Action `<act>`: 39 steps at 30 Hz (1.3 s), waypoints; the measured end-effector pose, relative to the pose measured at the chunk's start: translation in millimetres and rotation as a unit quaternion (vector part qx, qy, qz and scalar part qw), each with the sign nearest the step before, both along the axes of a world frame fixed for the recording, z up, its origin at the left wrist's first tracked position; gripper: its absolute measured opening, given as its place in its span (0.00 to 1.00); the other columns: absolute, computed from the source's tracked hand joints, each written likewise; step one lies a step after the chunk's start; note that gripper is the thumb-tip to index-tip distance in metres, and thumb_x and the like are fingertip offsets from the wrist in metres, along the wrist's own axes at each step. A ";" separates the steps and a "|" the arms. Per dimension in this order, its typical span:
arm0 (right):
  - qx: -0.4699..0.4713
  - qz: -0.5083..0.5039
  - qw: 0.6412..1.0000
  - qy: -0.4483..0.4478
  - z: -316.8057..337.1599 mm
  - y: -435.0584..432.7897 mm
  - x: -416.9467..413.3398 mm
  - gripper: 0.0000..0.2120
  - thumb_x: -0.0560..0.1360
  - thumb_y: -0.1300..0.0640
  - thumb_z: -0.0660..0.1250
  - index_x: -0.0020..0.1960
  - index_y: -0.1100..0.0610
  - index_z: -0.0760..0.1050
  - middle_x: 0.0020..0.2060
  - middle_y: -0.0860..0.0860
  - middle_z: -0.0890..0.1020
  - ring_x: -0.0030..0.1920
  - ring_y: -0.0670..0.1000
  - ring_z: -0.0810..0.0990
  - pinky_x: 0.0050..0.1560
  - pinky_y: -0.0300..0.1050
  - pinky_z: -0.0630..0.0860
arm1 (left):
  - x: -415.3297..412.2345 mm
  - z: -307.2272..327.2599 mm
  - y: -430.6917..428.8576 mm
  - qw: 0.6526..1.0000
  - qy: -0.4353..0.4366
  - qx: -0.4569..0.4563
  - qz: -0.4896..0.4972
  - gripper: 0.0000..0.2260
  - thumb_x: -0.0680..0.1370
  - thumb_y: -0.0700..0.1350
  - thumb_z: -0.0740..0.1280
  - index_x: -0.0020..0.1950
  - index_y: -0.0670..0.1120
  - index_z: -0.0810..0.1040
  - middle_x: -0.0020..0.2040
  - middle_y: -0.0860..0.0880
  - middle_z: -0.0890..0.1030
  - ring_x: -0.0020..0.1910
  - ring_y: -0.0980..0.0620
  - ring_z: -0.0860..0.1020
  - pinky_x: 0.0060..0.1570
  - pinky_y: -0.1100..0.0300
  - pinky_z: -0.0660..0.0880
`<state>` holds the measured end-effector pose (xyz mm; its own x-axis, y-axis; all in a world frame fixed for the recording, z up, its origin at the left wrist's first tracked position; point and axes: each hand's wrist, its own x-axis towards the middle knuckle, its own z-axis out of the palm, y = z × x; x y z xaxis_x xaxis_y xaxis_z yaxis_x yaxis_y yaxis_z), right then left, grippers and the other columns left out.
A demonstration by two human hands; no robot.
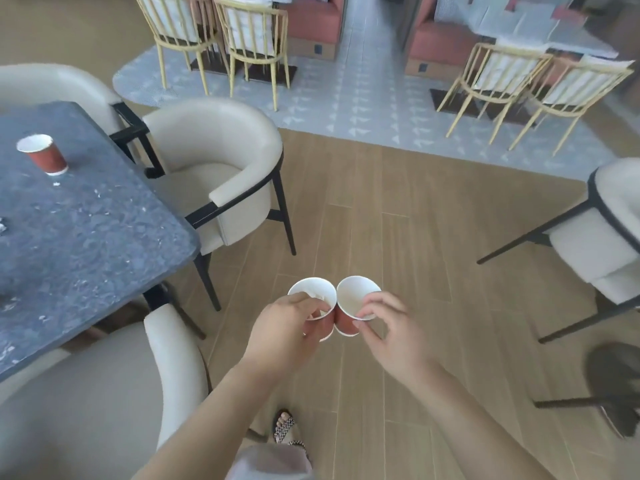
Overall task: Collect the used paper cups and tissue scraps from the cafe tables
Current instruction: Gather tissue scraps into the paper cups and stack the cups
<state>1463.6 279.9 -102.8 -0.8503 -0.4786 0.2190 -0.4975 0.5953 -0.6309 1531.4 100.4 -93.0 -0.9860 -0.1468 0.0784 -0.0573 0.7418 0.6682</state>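
Note:
My left hand (pixel 287 323) grips a red paper cup (pixel 313 292) with white tissue scraps inside it. My right hand (pixel 384 323) pinches the rim of a second red paper cup (pixel 356 296), which looks empty. The two cups touch side by side above the wooden floor. A third red paper cup (pixel 43 154) stands on the dark stone table (pixel 86 237) at the left. Small white tissue scraps (pixel 56 184) lie scattered on that tabletop near the cup and toward the left edge.
Cream armchairs (pixel 221 168) ring the table, one right below me at the left. Another cream chair (pixel 606 237) stands at the right. Yellow spindle chairs (pixel 256 39) and booth tables sit at the back on a tiled strip. My sandalled foot (pixel 285 427) shows below.

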 end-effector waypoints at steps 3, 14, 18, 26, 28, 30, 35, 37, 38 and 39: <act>0.000 0.010 1.000 0.028 4.6 -29.8 -48.4 0.05 0.68 0.63 0.72 0.39 0.56 0.78 0.46 0.46 0.78 0.48 0.50 0.78 0.45 0.39 0.70 | -37.8 7.8 -26.0 1.000 -0.009 -0.006 0.022 0.10 0.73 0.51 0.64 0.50 0.52 0.81 0.45 0.53 0.81 0.42 0.50 0.78 0.40 0.53 0.76; 0.018 0.198 0.980 -0.021 -11.0 -146.3 -171.2 0.03 0.69 0.60 0.72 0.41 0.55 0.80 0.45 0.45 0.78 0.49 0.47 0.75 0.48 0.30 0.66 | -104.6 -0.7 -115.9 0.975 -0.090 -0.045 0.198 0.09 0.74 0.45 0.66 0.52 0.51 0.82 0.48 0.54 0.81 0.47 0.50 0.78 0.44 0.55 0.75; 0.026 0.279 0.959 -0.035 -14.9 -187.6 -218.8 0.04 0.69 0.62 0.72 0.42 0.55 0.79 0.43 0.45 0.78 0.49 0.46 0.73 0.50 0.25 0.63 | -132.7 -2.0 -133.6 0.954 -0.134 -0.049 0.262 0.10 0.74 0.47 0.64 0.53 0.54 0.80 0.51 0.55 0.80 0.47 0.52 0.78 0.46 0.57 0.75; 0.017 0.378 0.925 -0.022 -34.5 -266.5 -286.2 0.05 0.67 0.60 0.73 0.40 0.53 0.79 0.39 0.39 0.72 0.45 0.44 0.71 0.44 0.36 0.68 | -177.9 -3.7 -170.6 0.914 -0.152 -0.067 0.369 0.11 0.73 0.48 0.63 0.53 0.56 0.79 0.52 0.57 0.80 0.47 0.52 0.78 0.44 0.59 0.74; 0.022 0.413 0.910 -0.025 -34.6 -286.5 -285.0 0.05 0.68 0.59 0.73 0.40 0.51 0.78 0.39 0.38 0.72 0.45 0.42 0.70 0.45 0.32 0.66 | -169.9 -4.9 -180.9 0.898 -0.154 -0.055 0.408 0.11 0.73 0.47 0.64 0.52 0.55 0.80 0.51 0.56 0.80 0.48 0.51 0.79 0.44 0.59 0.74; 0.026 0.446 0.894 -0.026 -32.6 -310.6 -280.6 0.05 0.68 0.59 0.73 0.39 0.51 0.78 0.38 0.40 0.73 0.44 0.42 0.69 0.45 0.25 0.63 | -158.4 -6.0 -194.9 0.887 -0.154 -0.047 0.434 0.09 0.73 0.46 0.65 0.51 0.53 0.80 0.49 0.55 0.81 0.46 0.51 0.79 0.42 0.58 0.74; 0.040 0.519 0.854 -0.012 -29.3 -382.7 -260.8 0.02 0.70 0.58 0.70 0.40 0.53 0.78 0.41 0.44 0.77 0.46 0.45 0.73 0.43 0.33 0.65 | -133.5 -10.4 -237.5 0.859 -0.137 -0.029 0.493 0.10 0.71 0.45 0.65 0.49 0.51 0.81 0.48 0.53 0.81 0.44 0.49 0.79 0.43 0.54 0.76; 0.047 0.541 0.840 -0.008 -31.3 -414.5 -251.5 0.01 0.70 0.59 0.69 0.42 0.54 0.78 0.43 0.45 0.78 0.49 0.46 0.73 0.44 0.38 0.70 | -123.1 -15.2 -259.2 0.852 -0.124 -0.031 0.508 0.12 0.70 0.48 0.61 0.49 0.49 0.81 0.47 0.52 0.81 0.45 0.47 0.80 0.43 0.52 0.76; 0.052 0.551 0.833 -0.006 -32.7 -430.6 -246.9 0.01 0.70 0.59 0.69 0.42 0.55 0.78 0.43 0.45 0.78 0.49 0.47 0.73 0.45 0.40 0.72 | -117.4 -18.4 -271.3 0.848 -0.124 -0.035 0.515 0.12 0.71 0.48 0.61 0.49 0.50 0.81 0.47 0.52 0.81 0.46 0.47 0.79 0.43 0.52 0.76; 0.058 0.561 0.826 -0.002 -34.1 -446.6 -242.2 0.02 0.70 0.59 0.68 0.43 0.55 0.78 0.44 0.45 0.78 0.50 0.47 0.73 0.46 0.41 0.72 | -111.3 -21.8 -283.7 0.843 -0.128 -0.040 0.521 0.11 0.72 0.46 0.62 0.50 0.50 0.81 0.48 0.52 0.81 0.47 0.48 0.79 0.44 0.52 0.76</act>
<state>1221.4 -166.7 -136.9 0.1422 -0.9832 0.1141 -0.7747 -0.1823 -0.6054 1420.1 -183.3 -114.8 -0.3106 -0.9482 -0.0671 -0.8403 0.2409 0.4857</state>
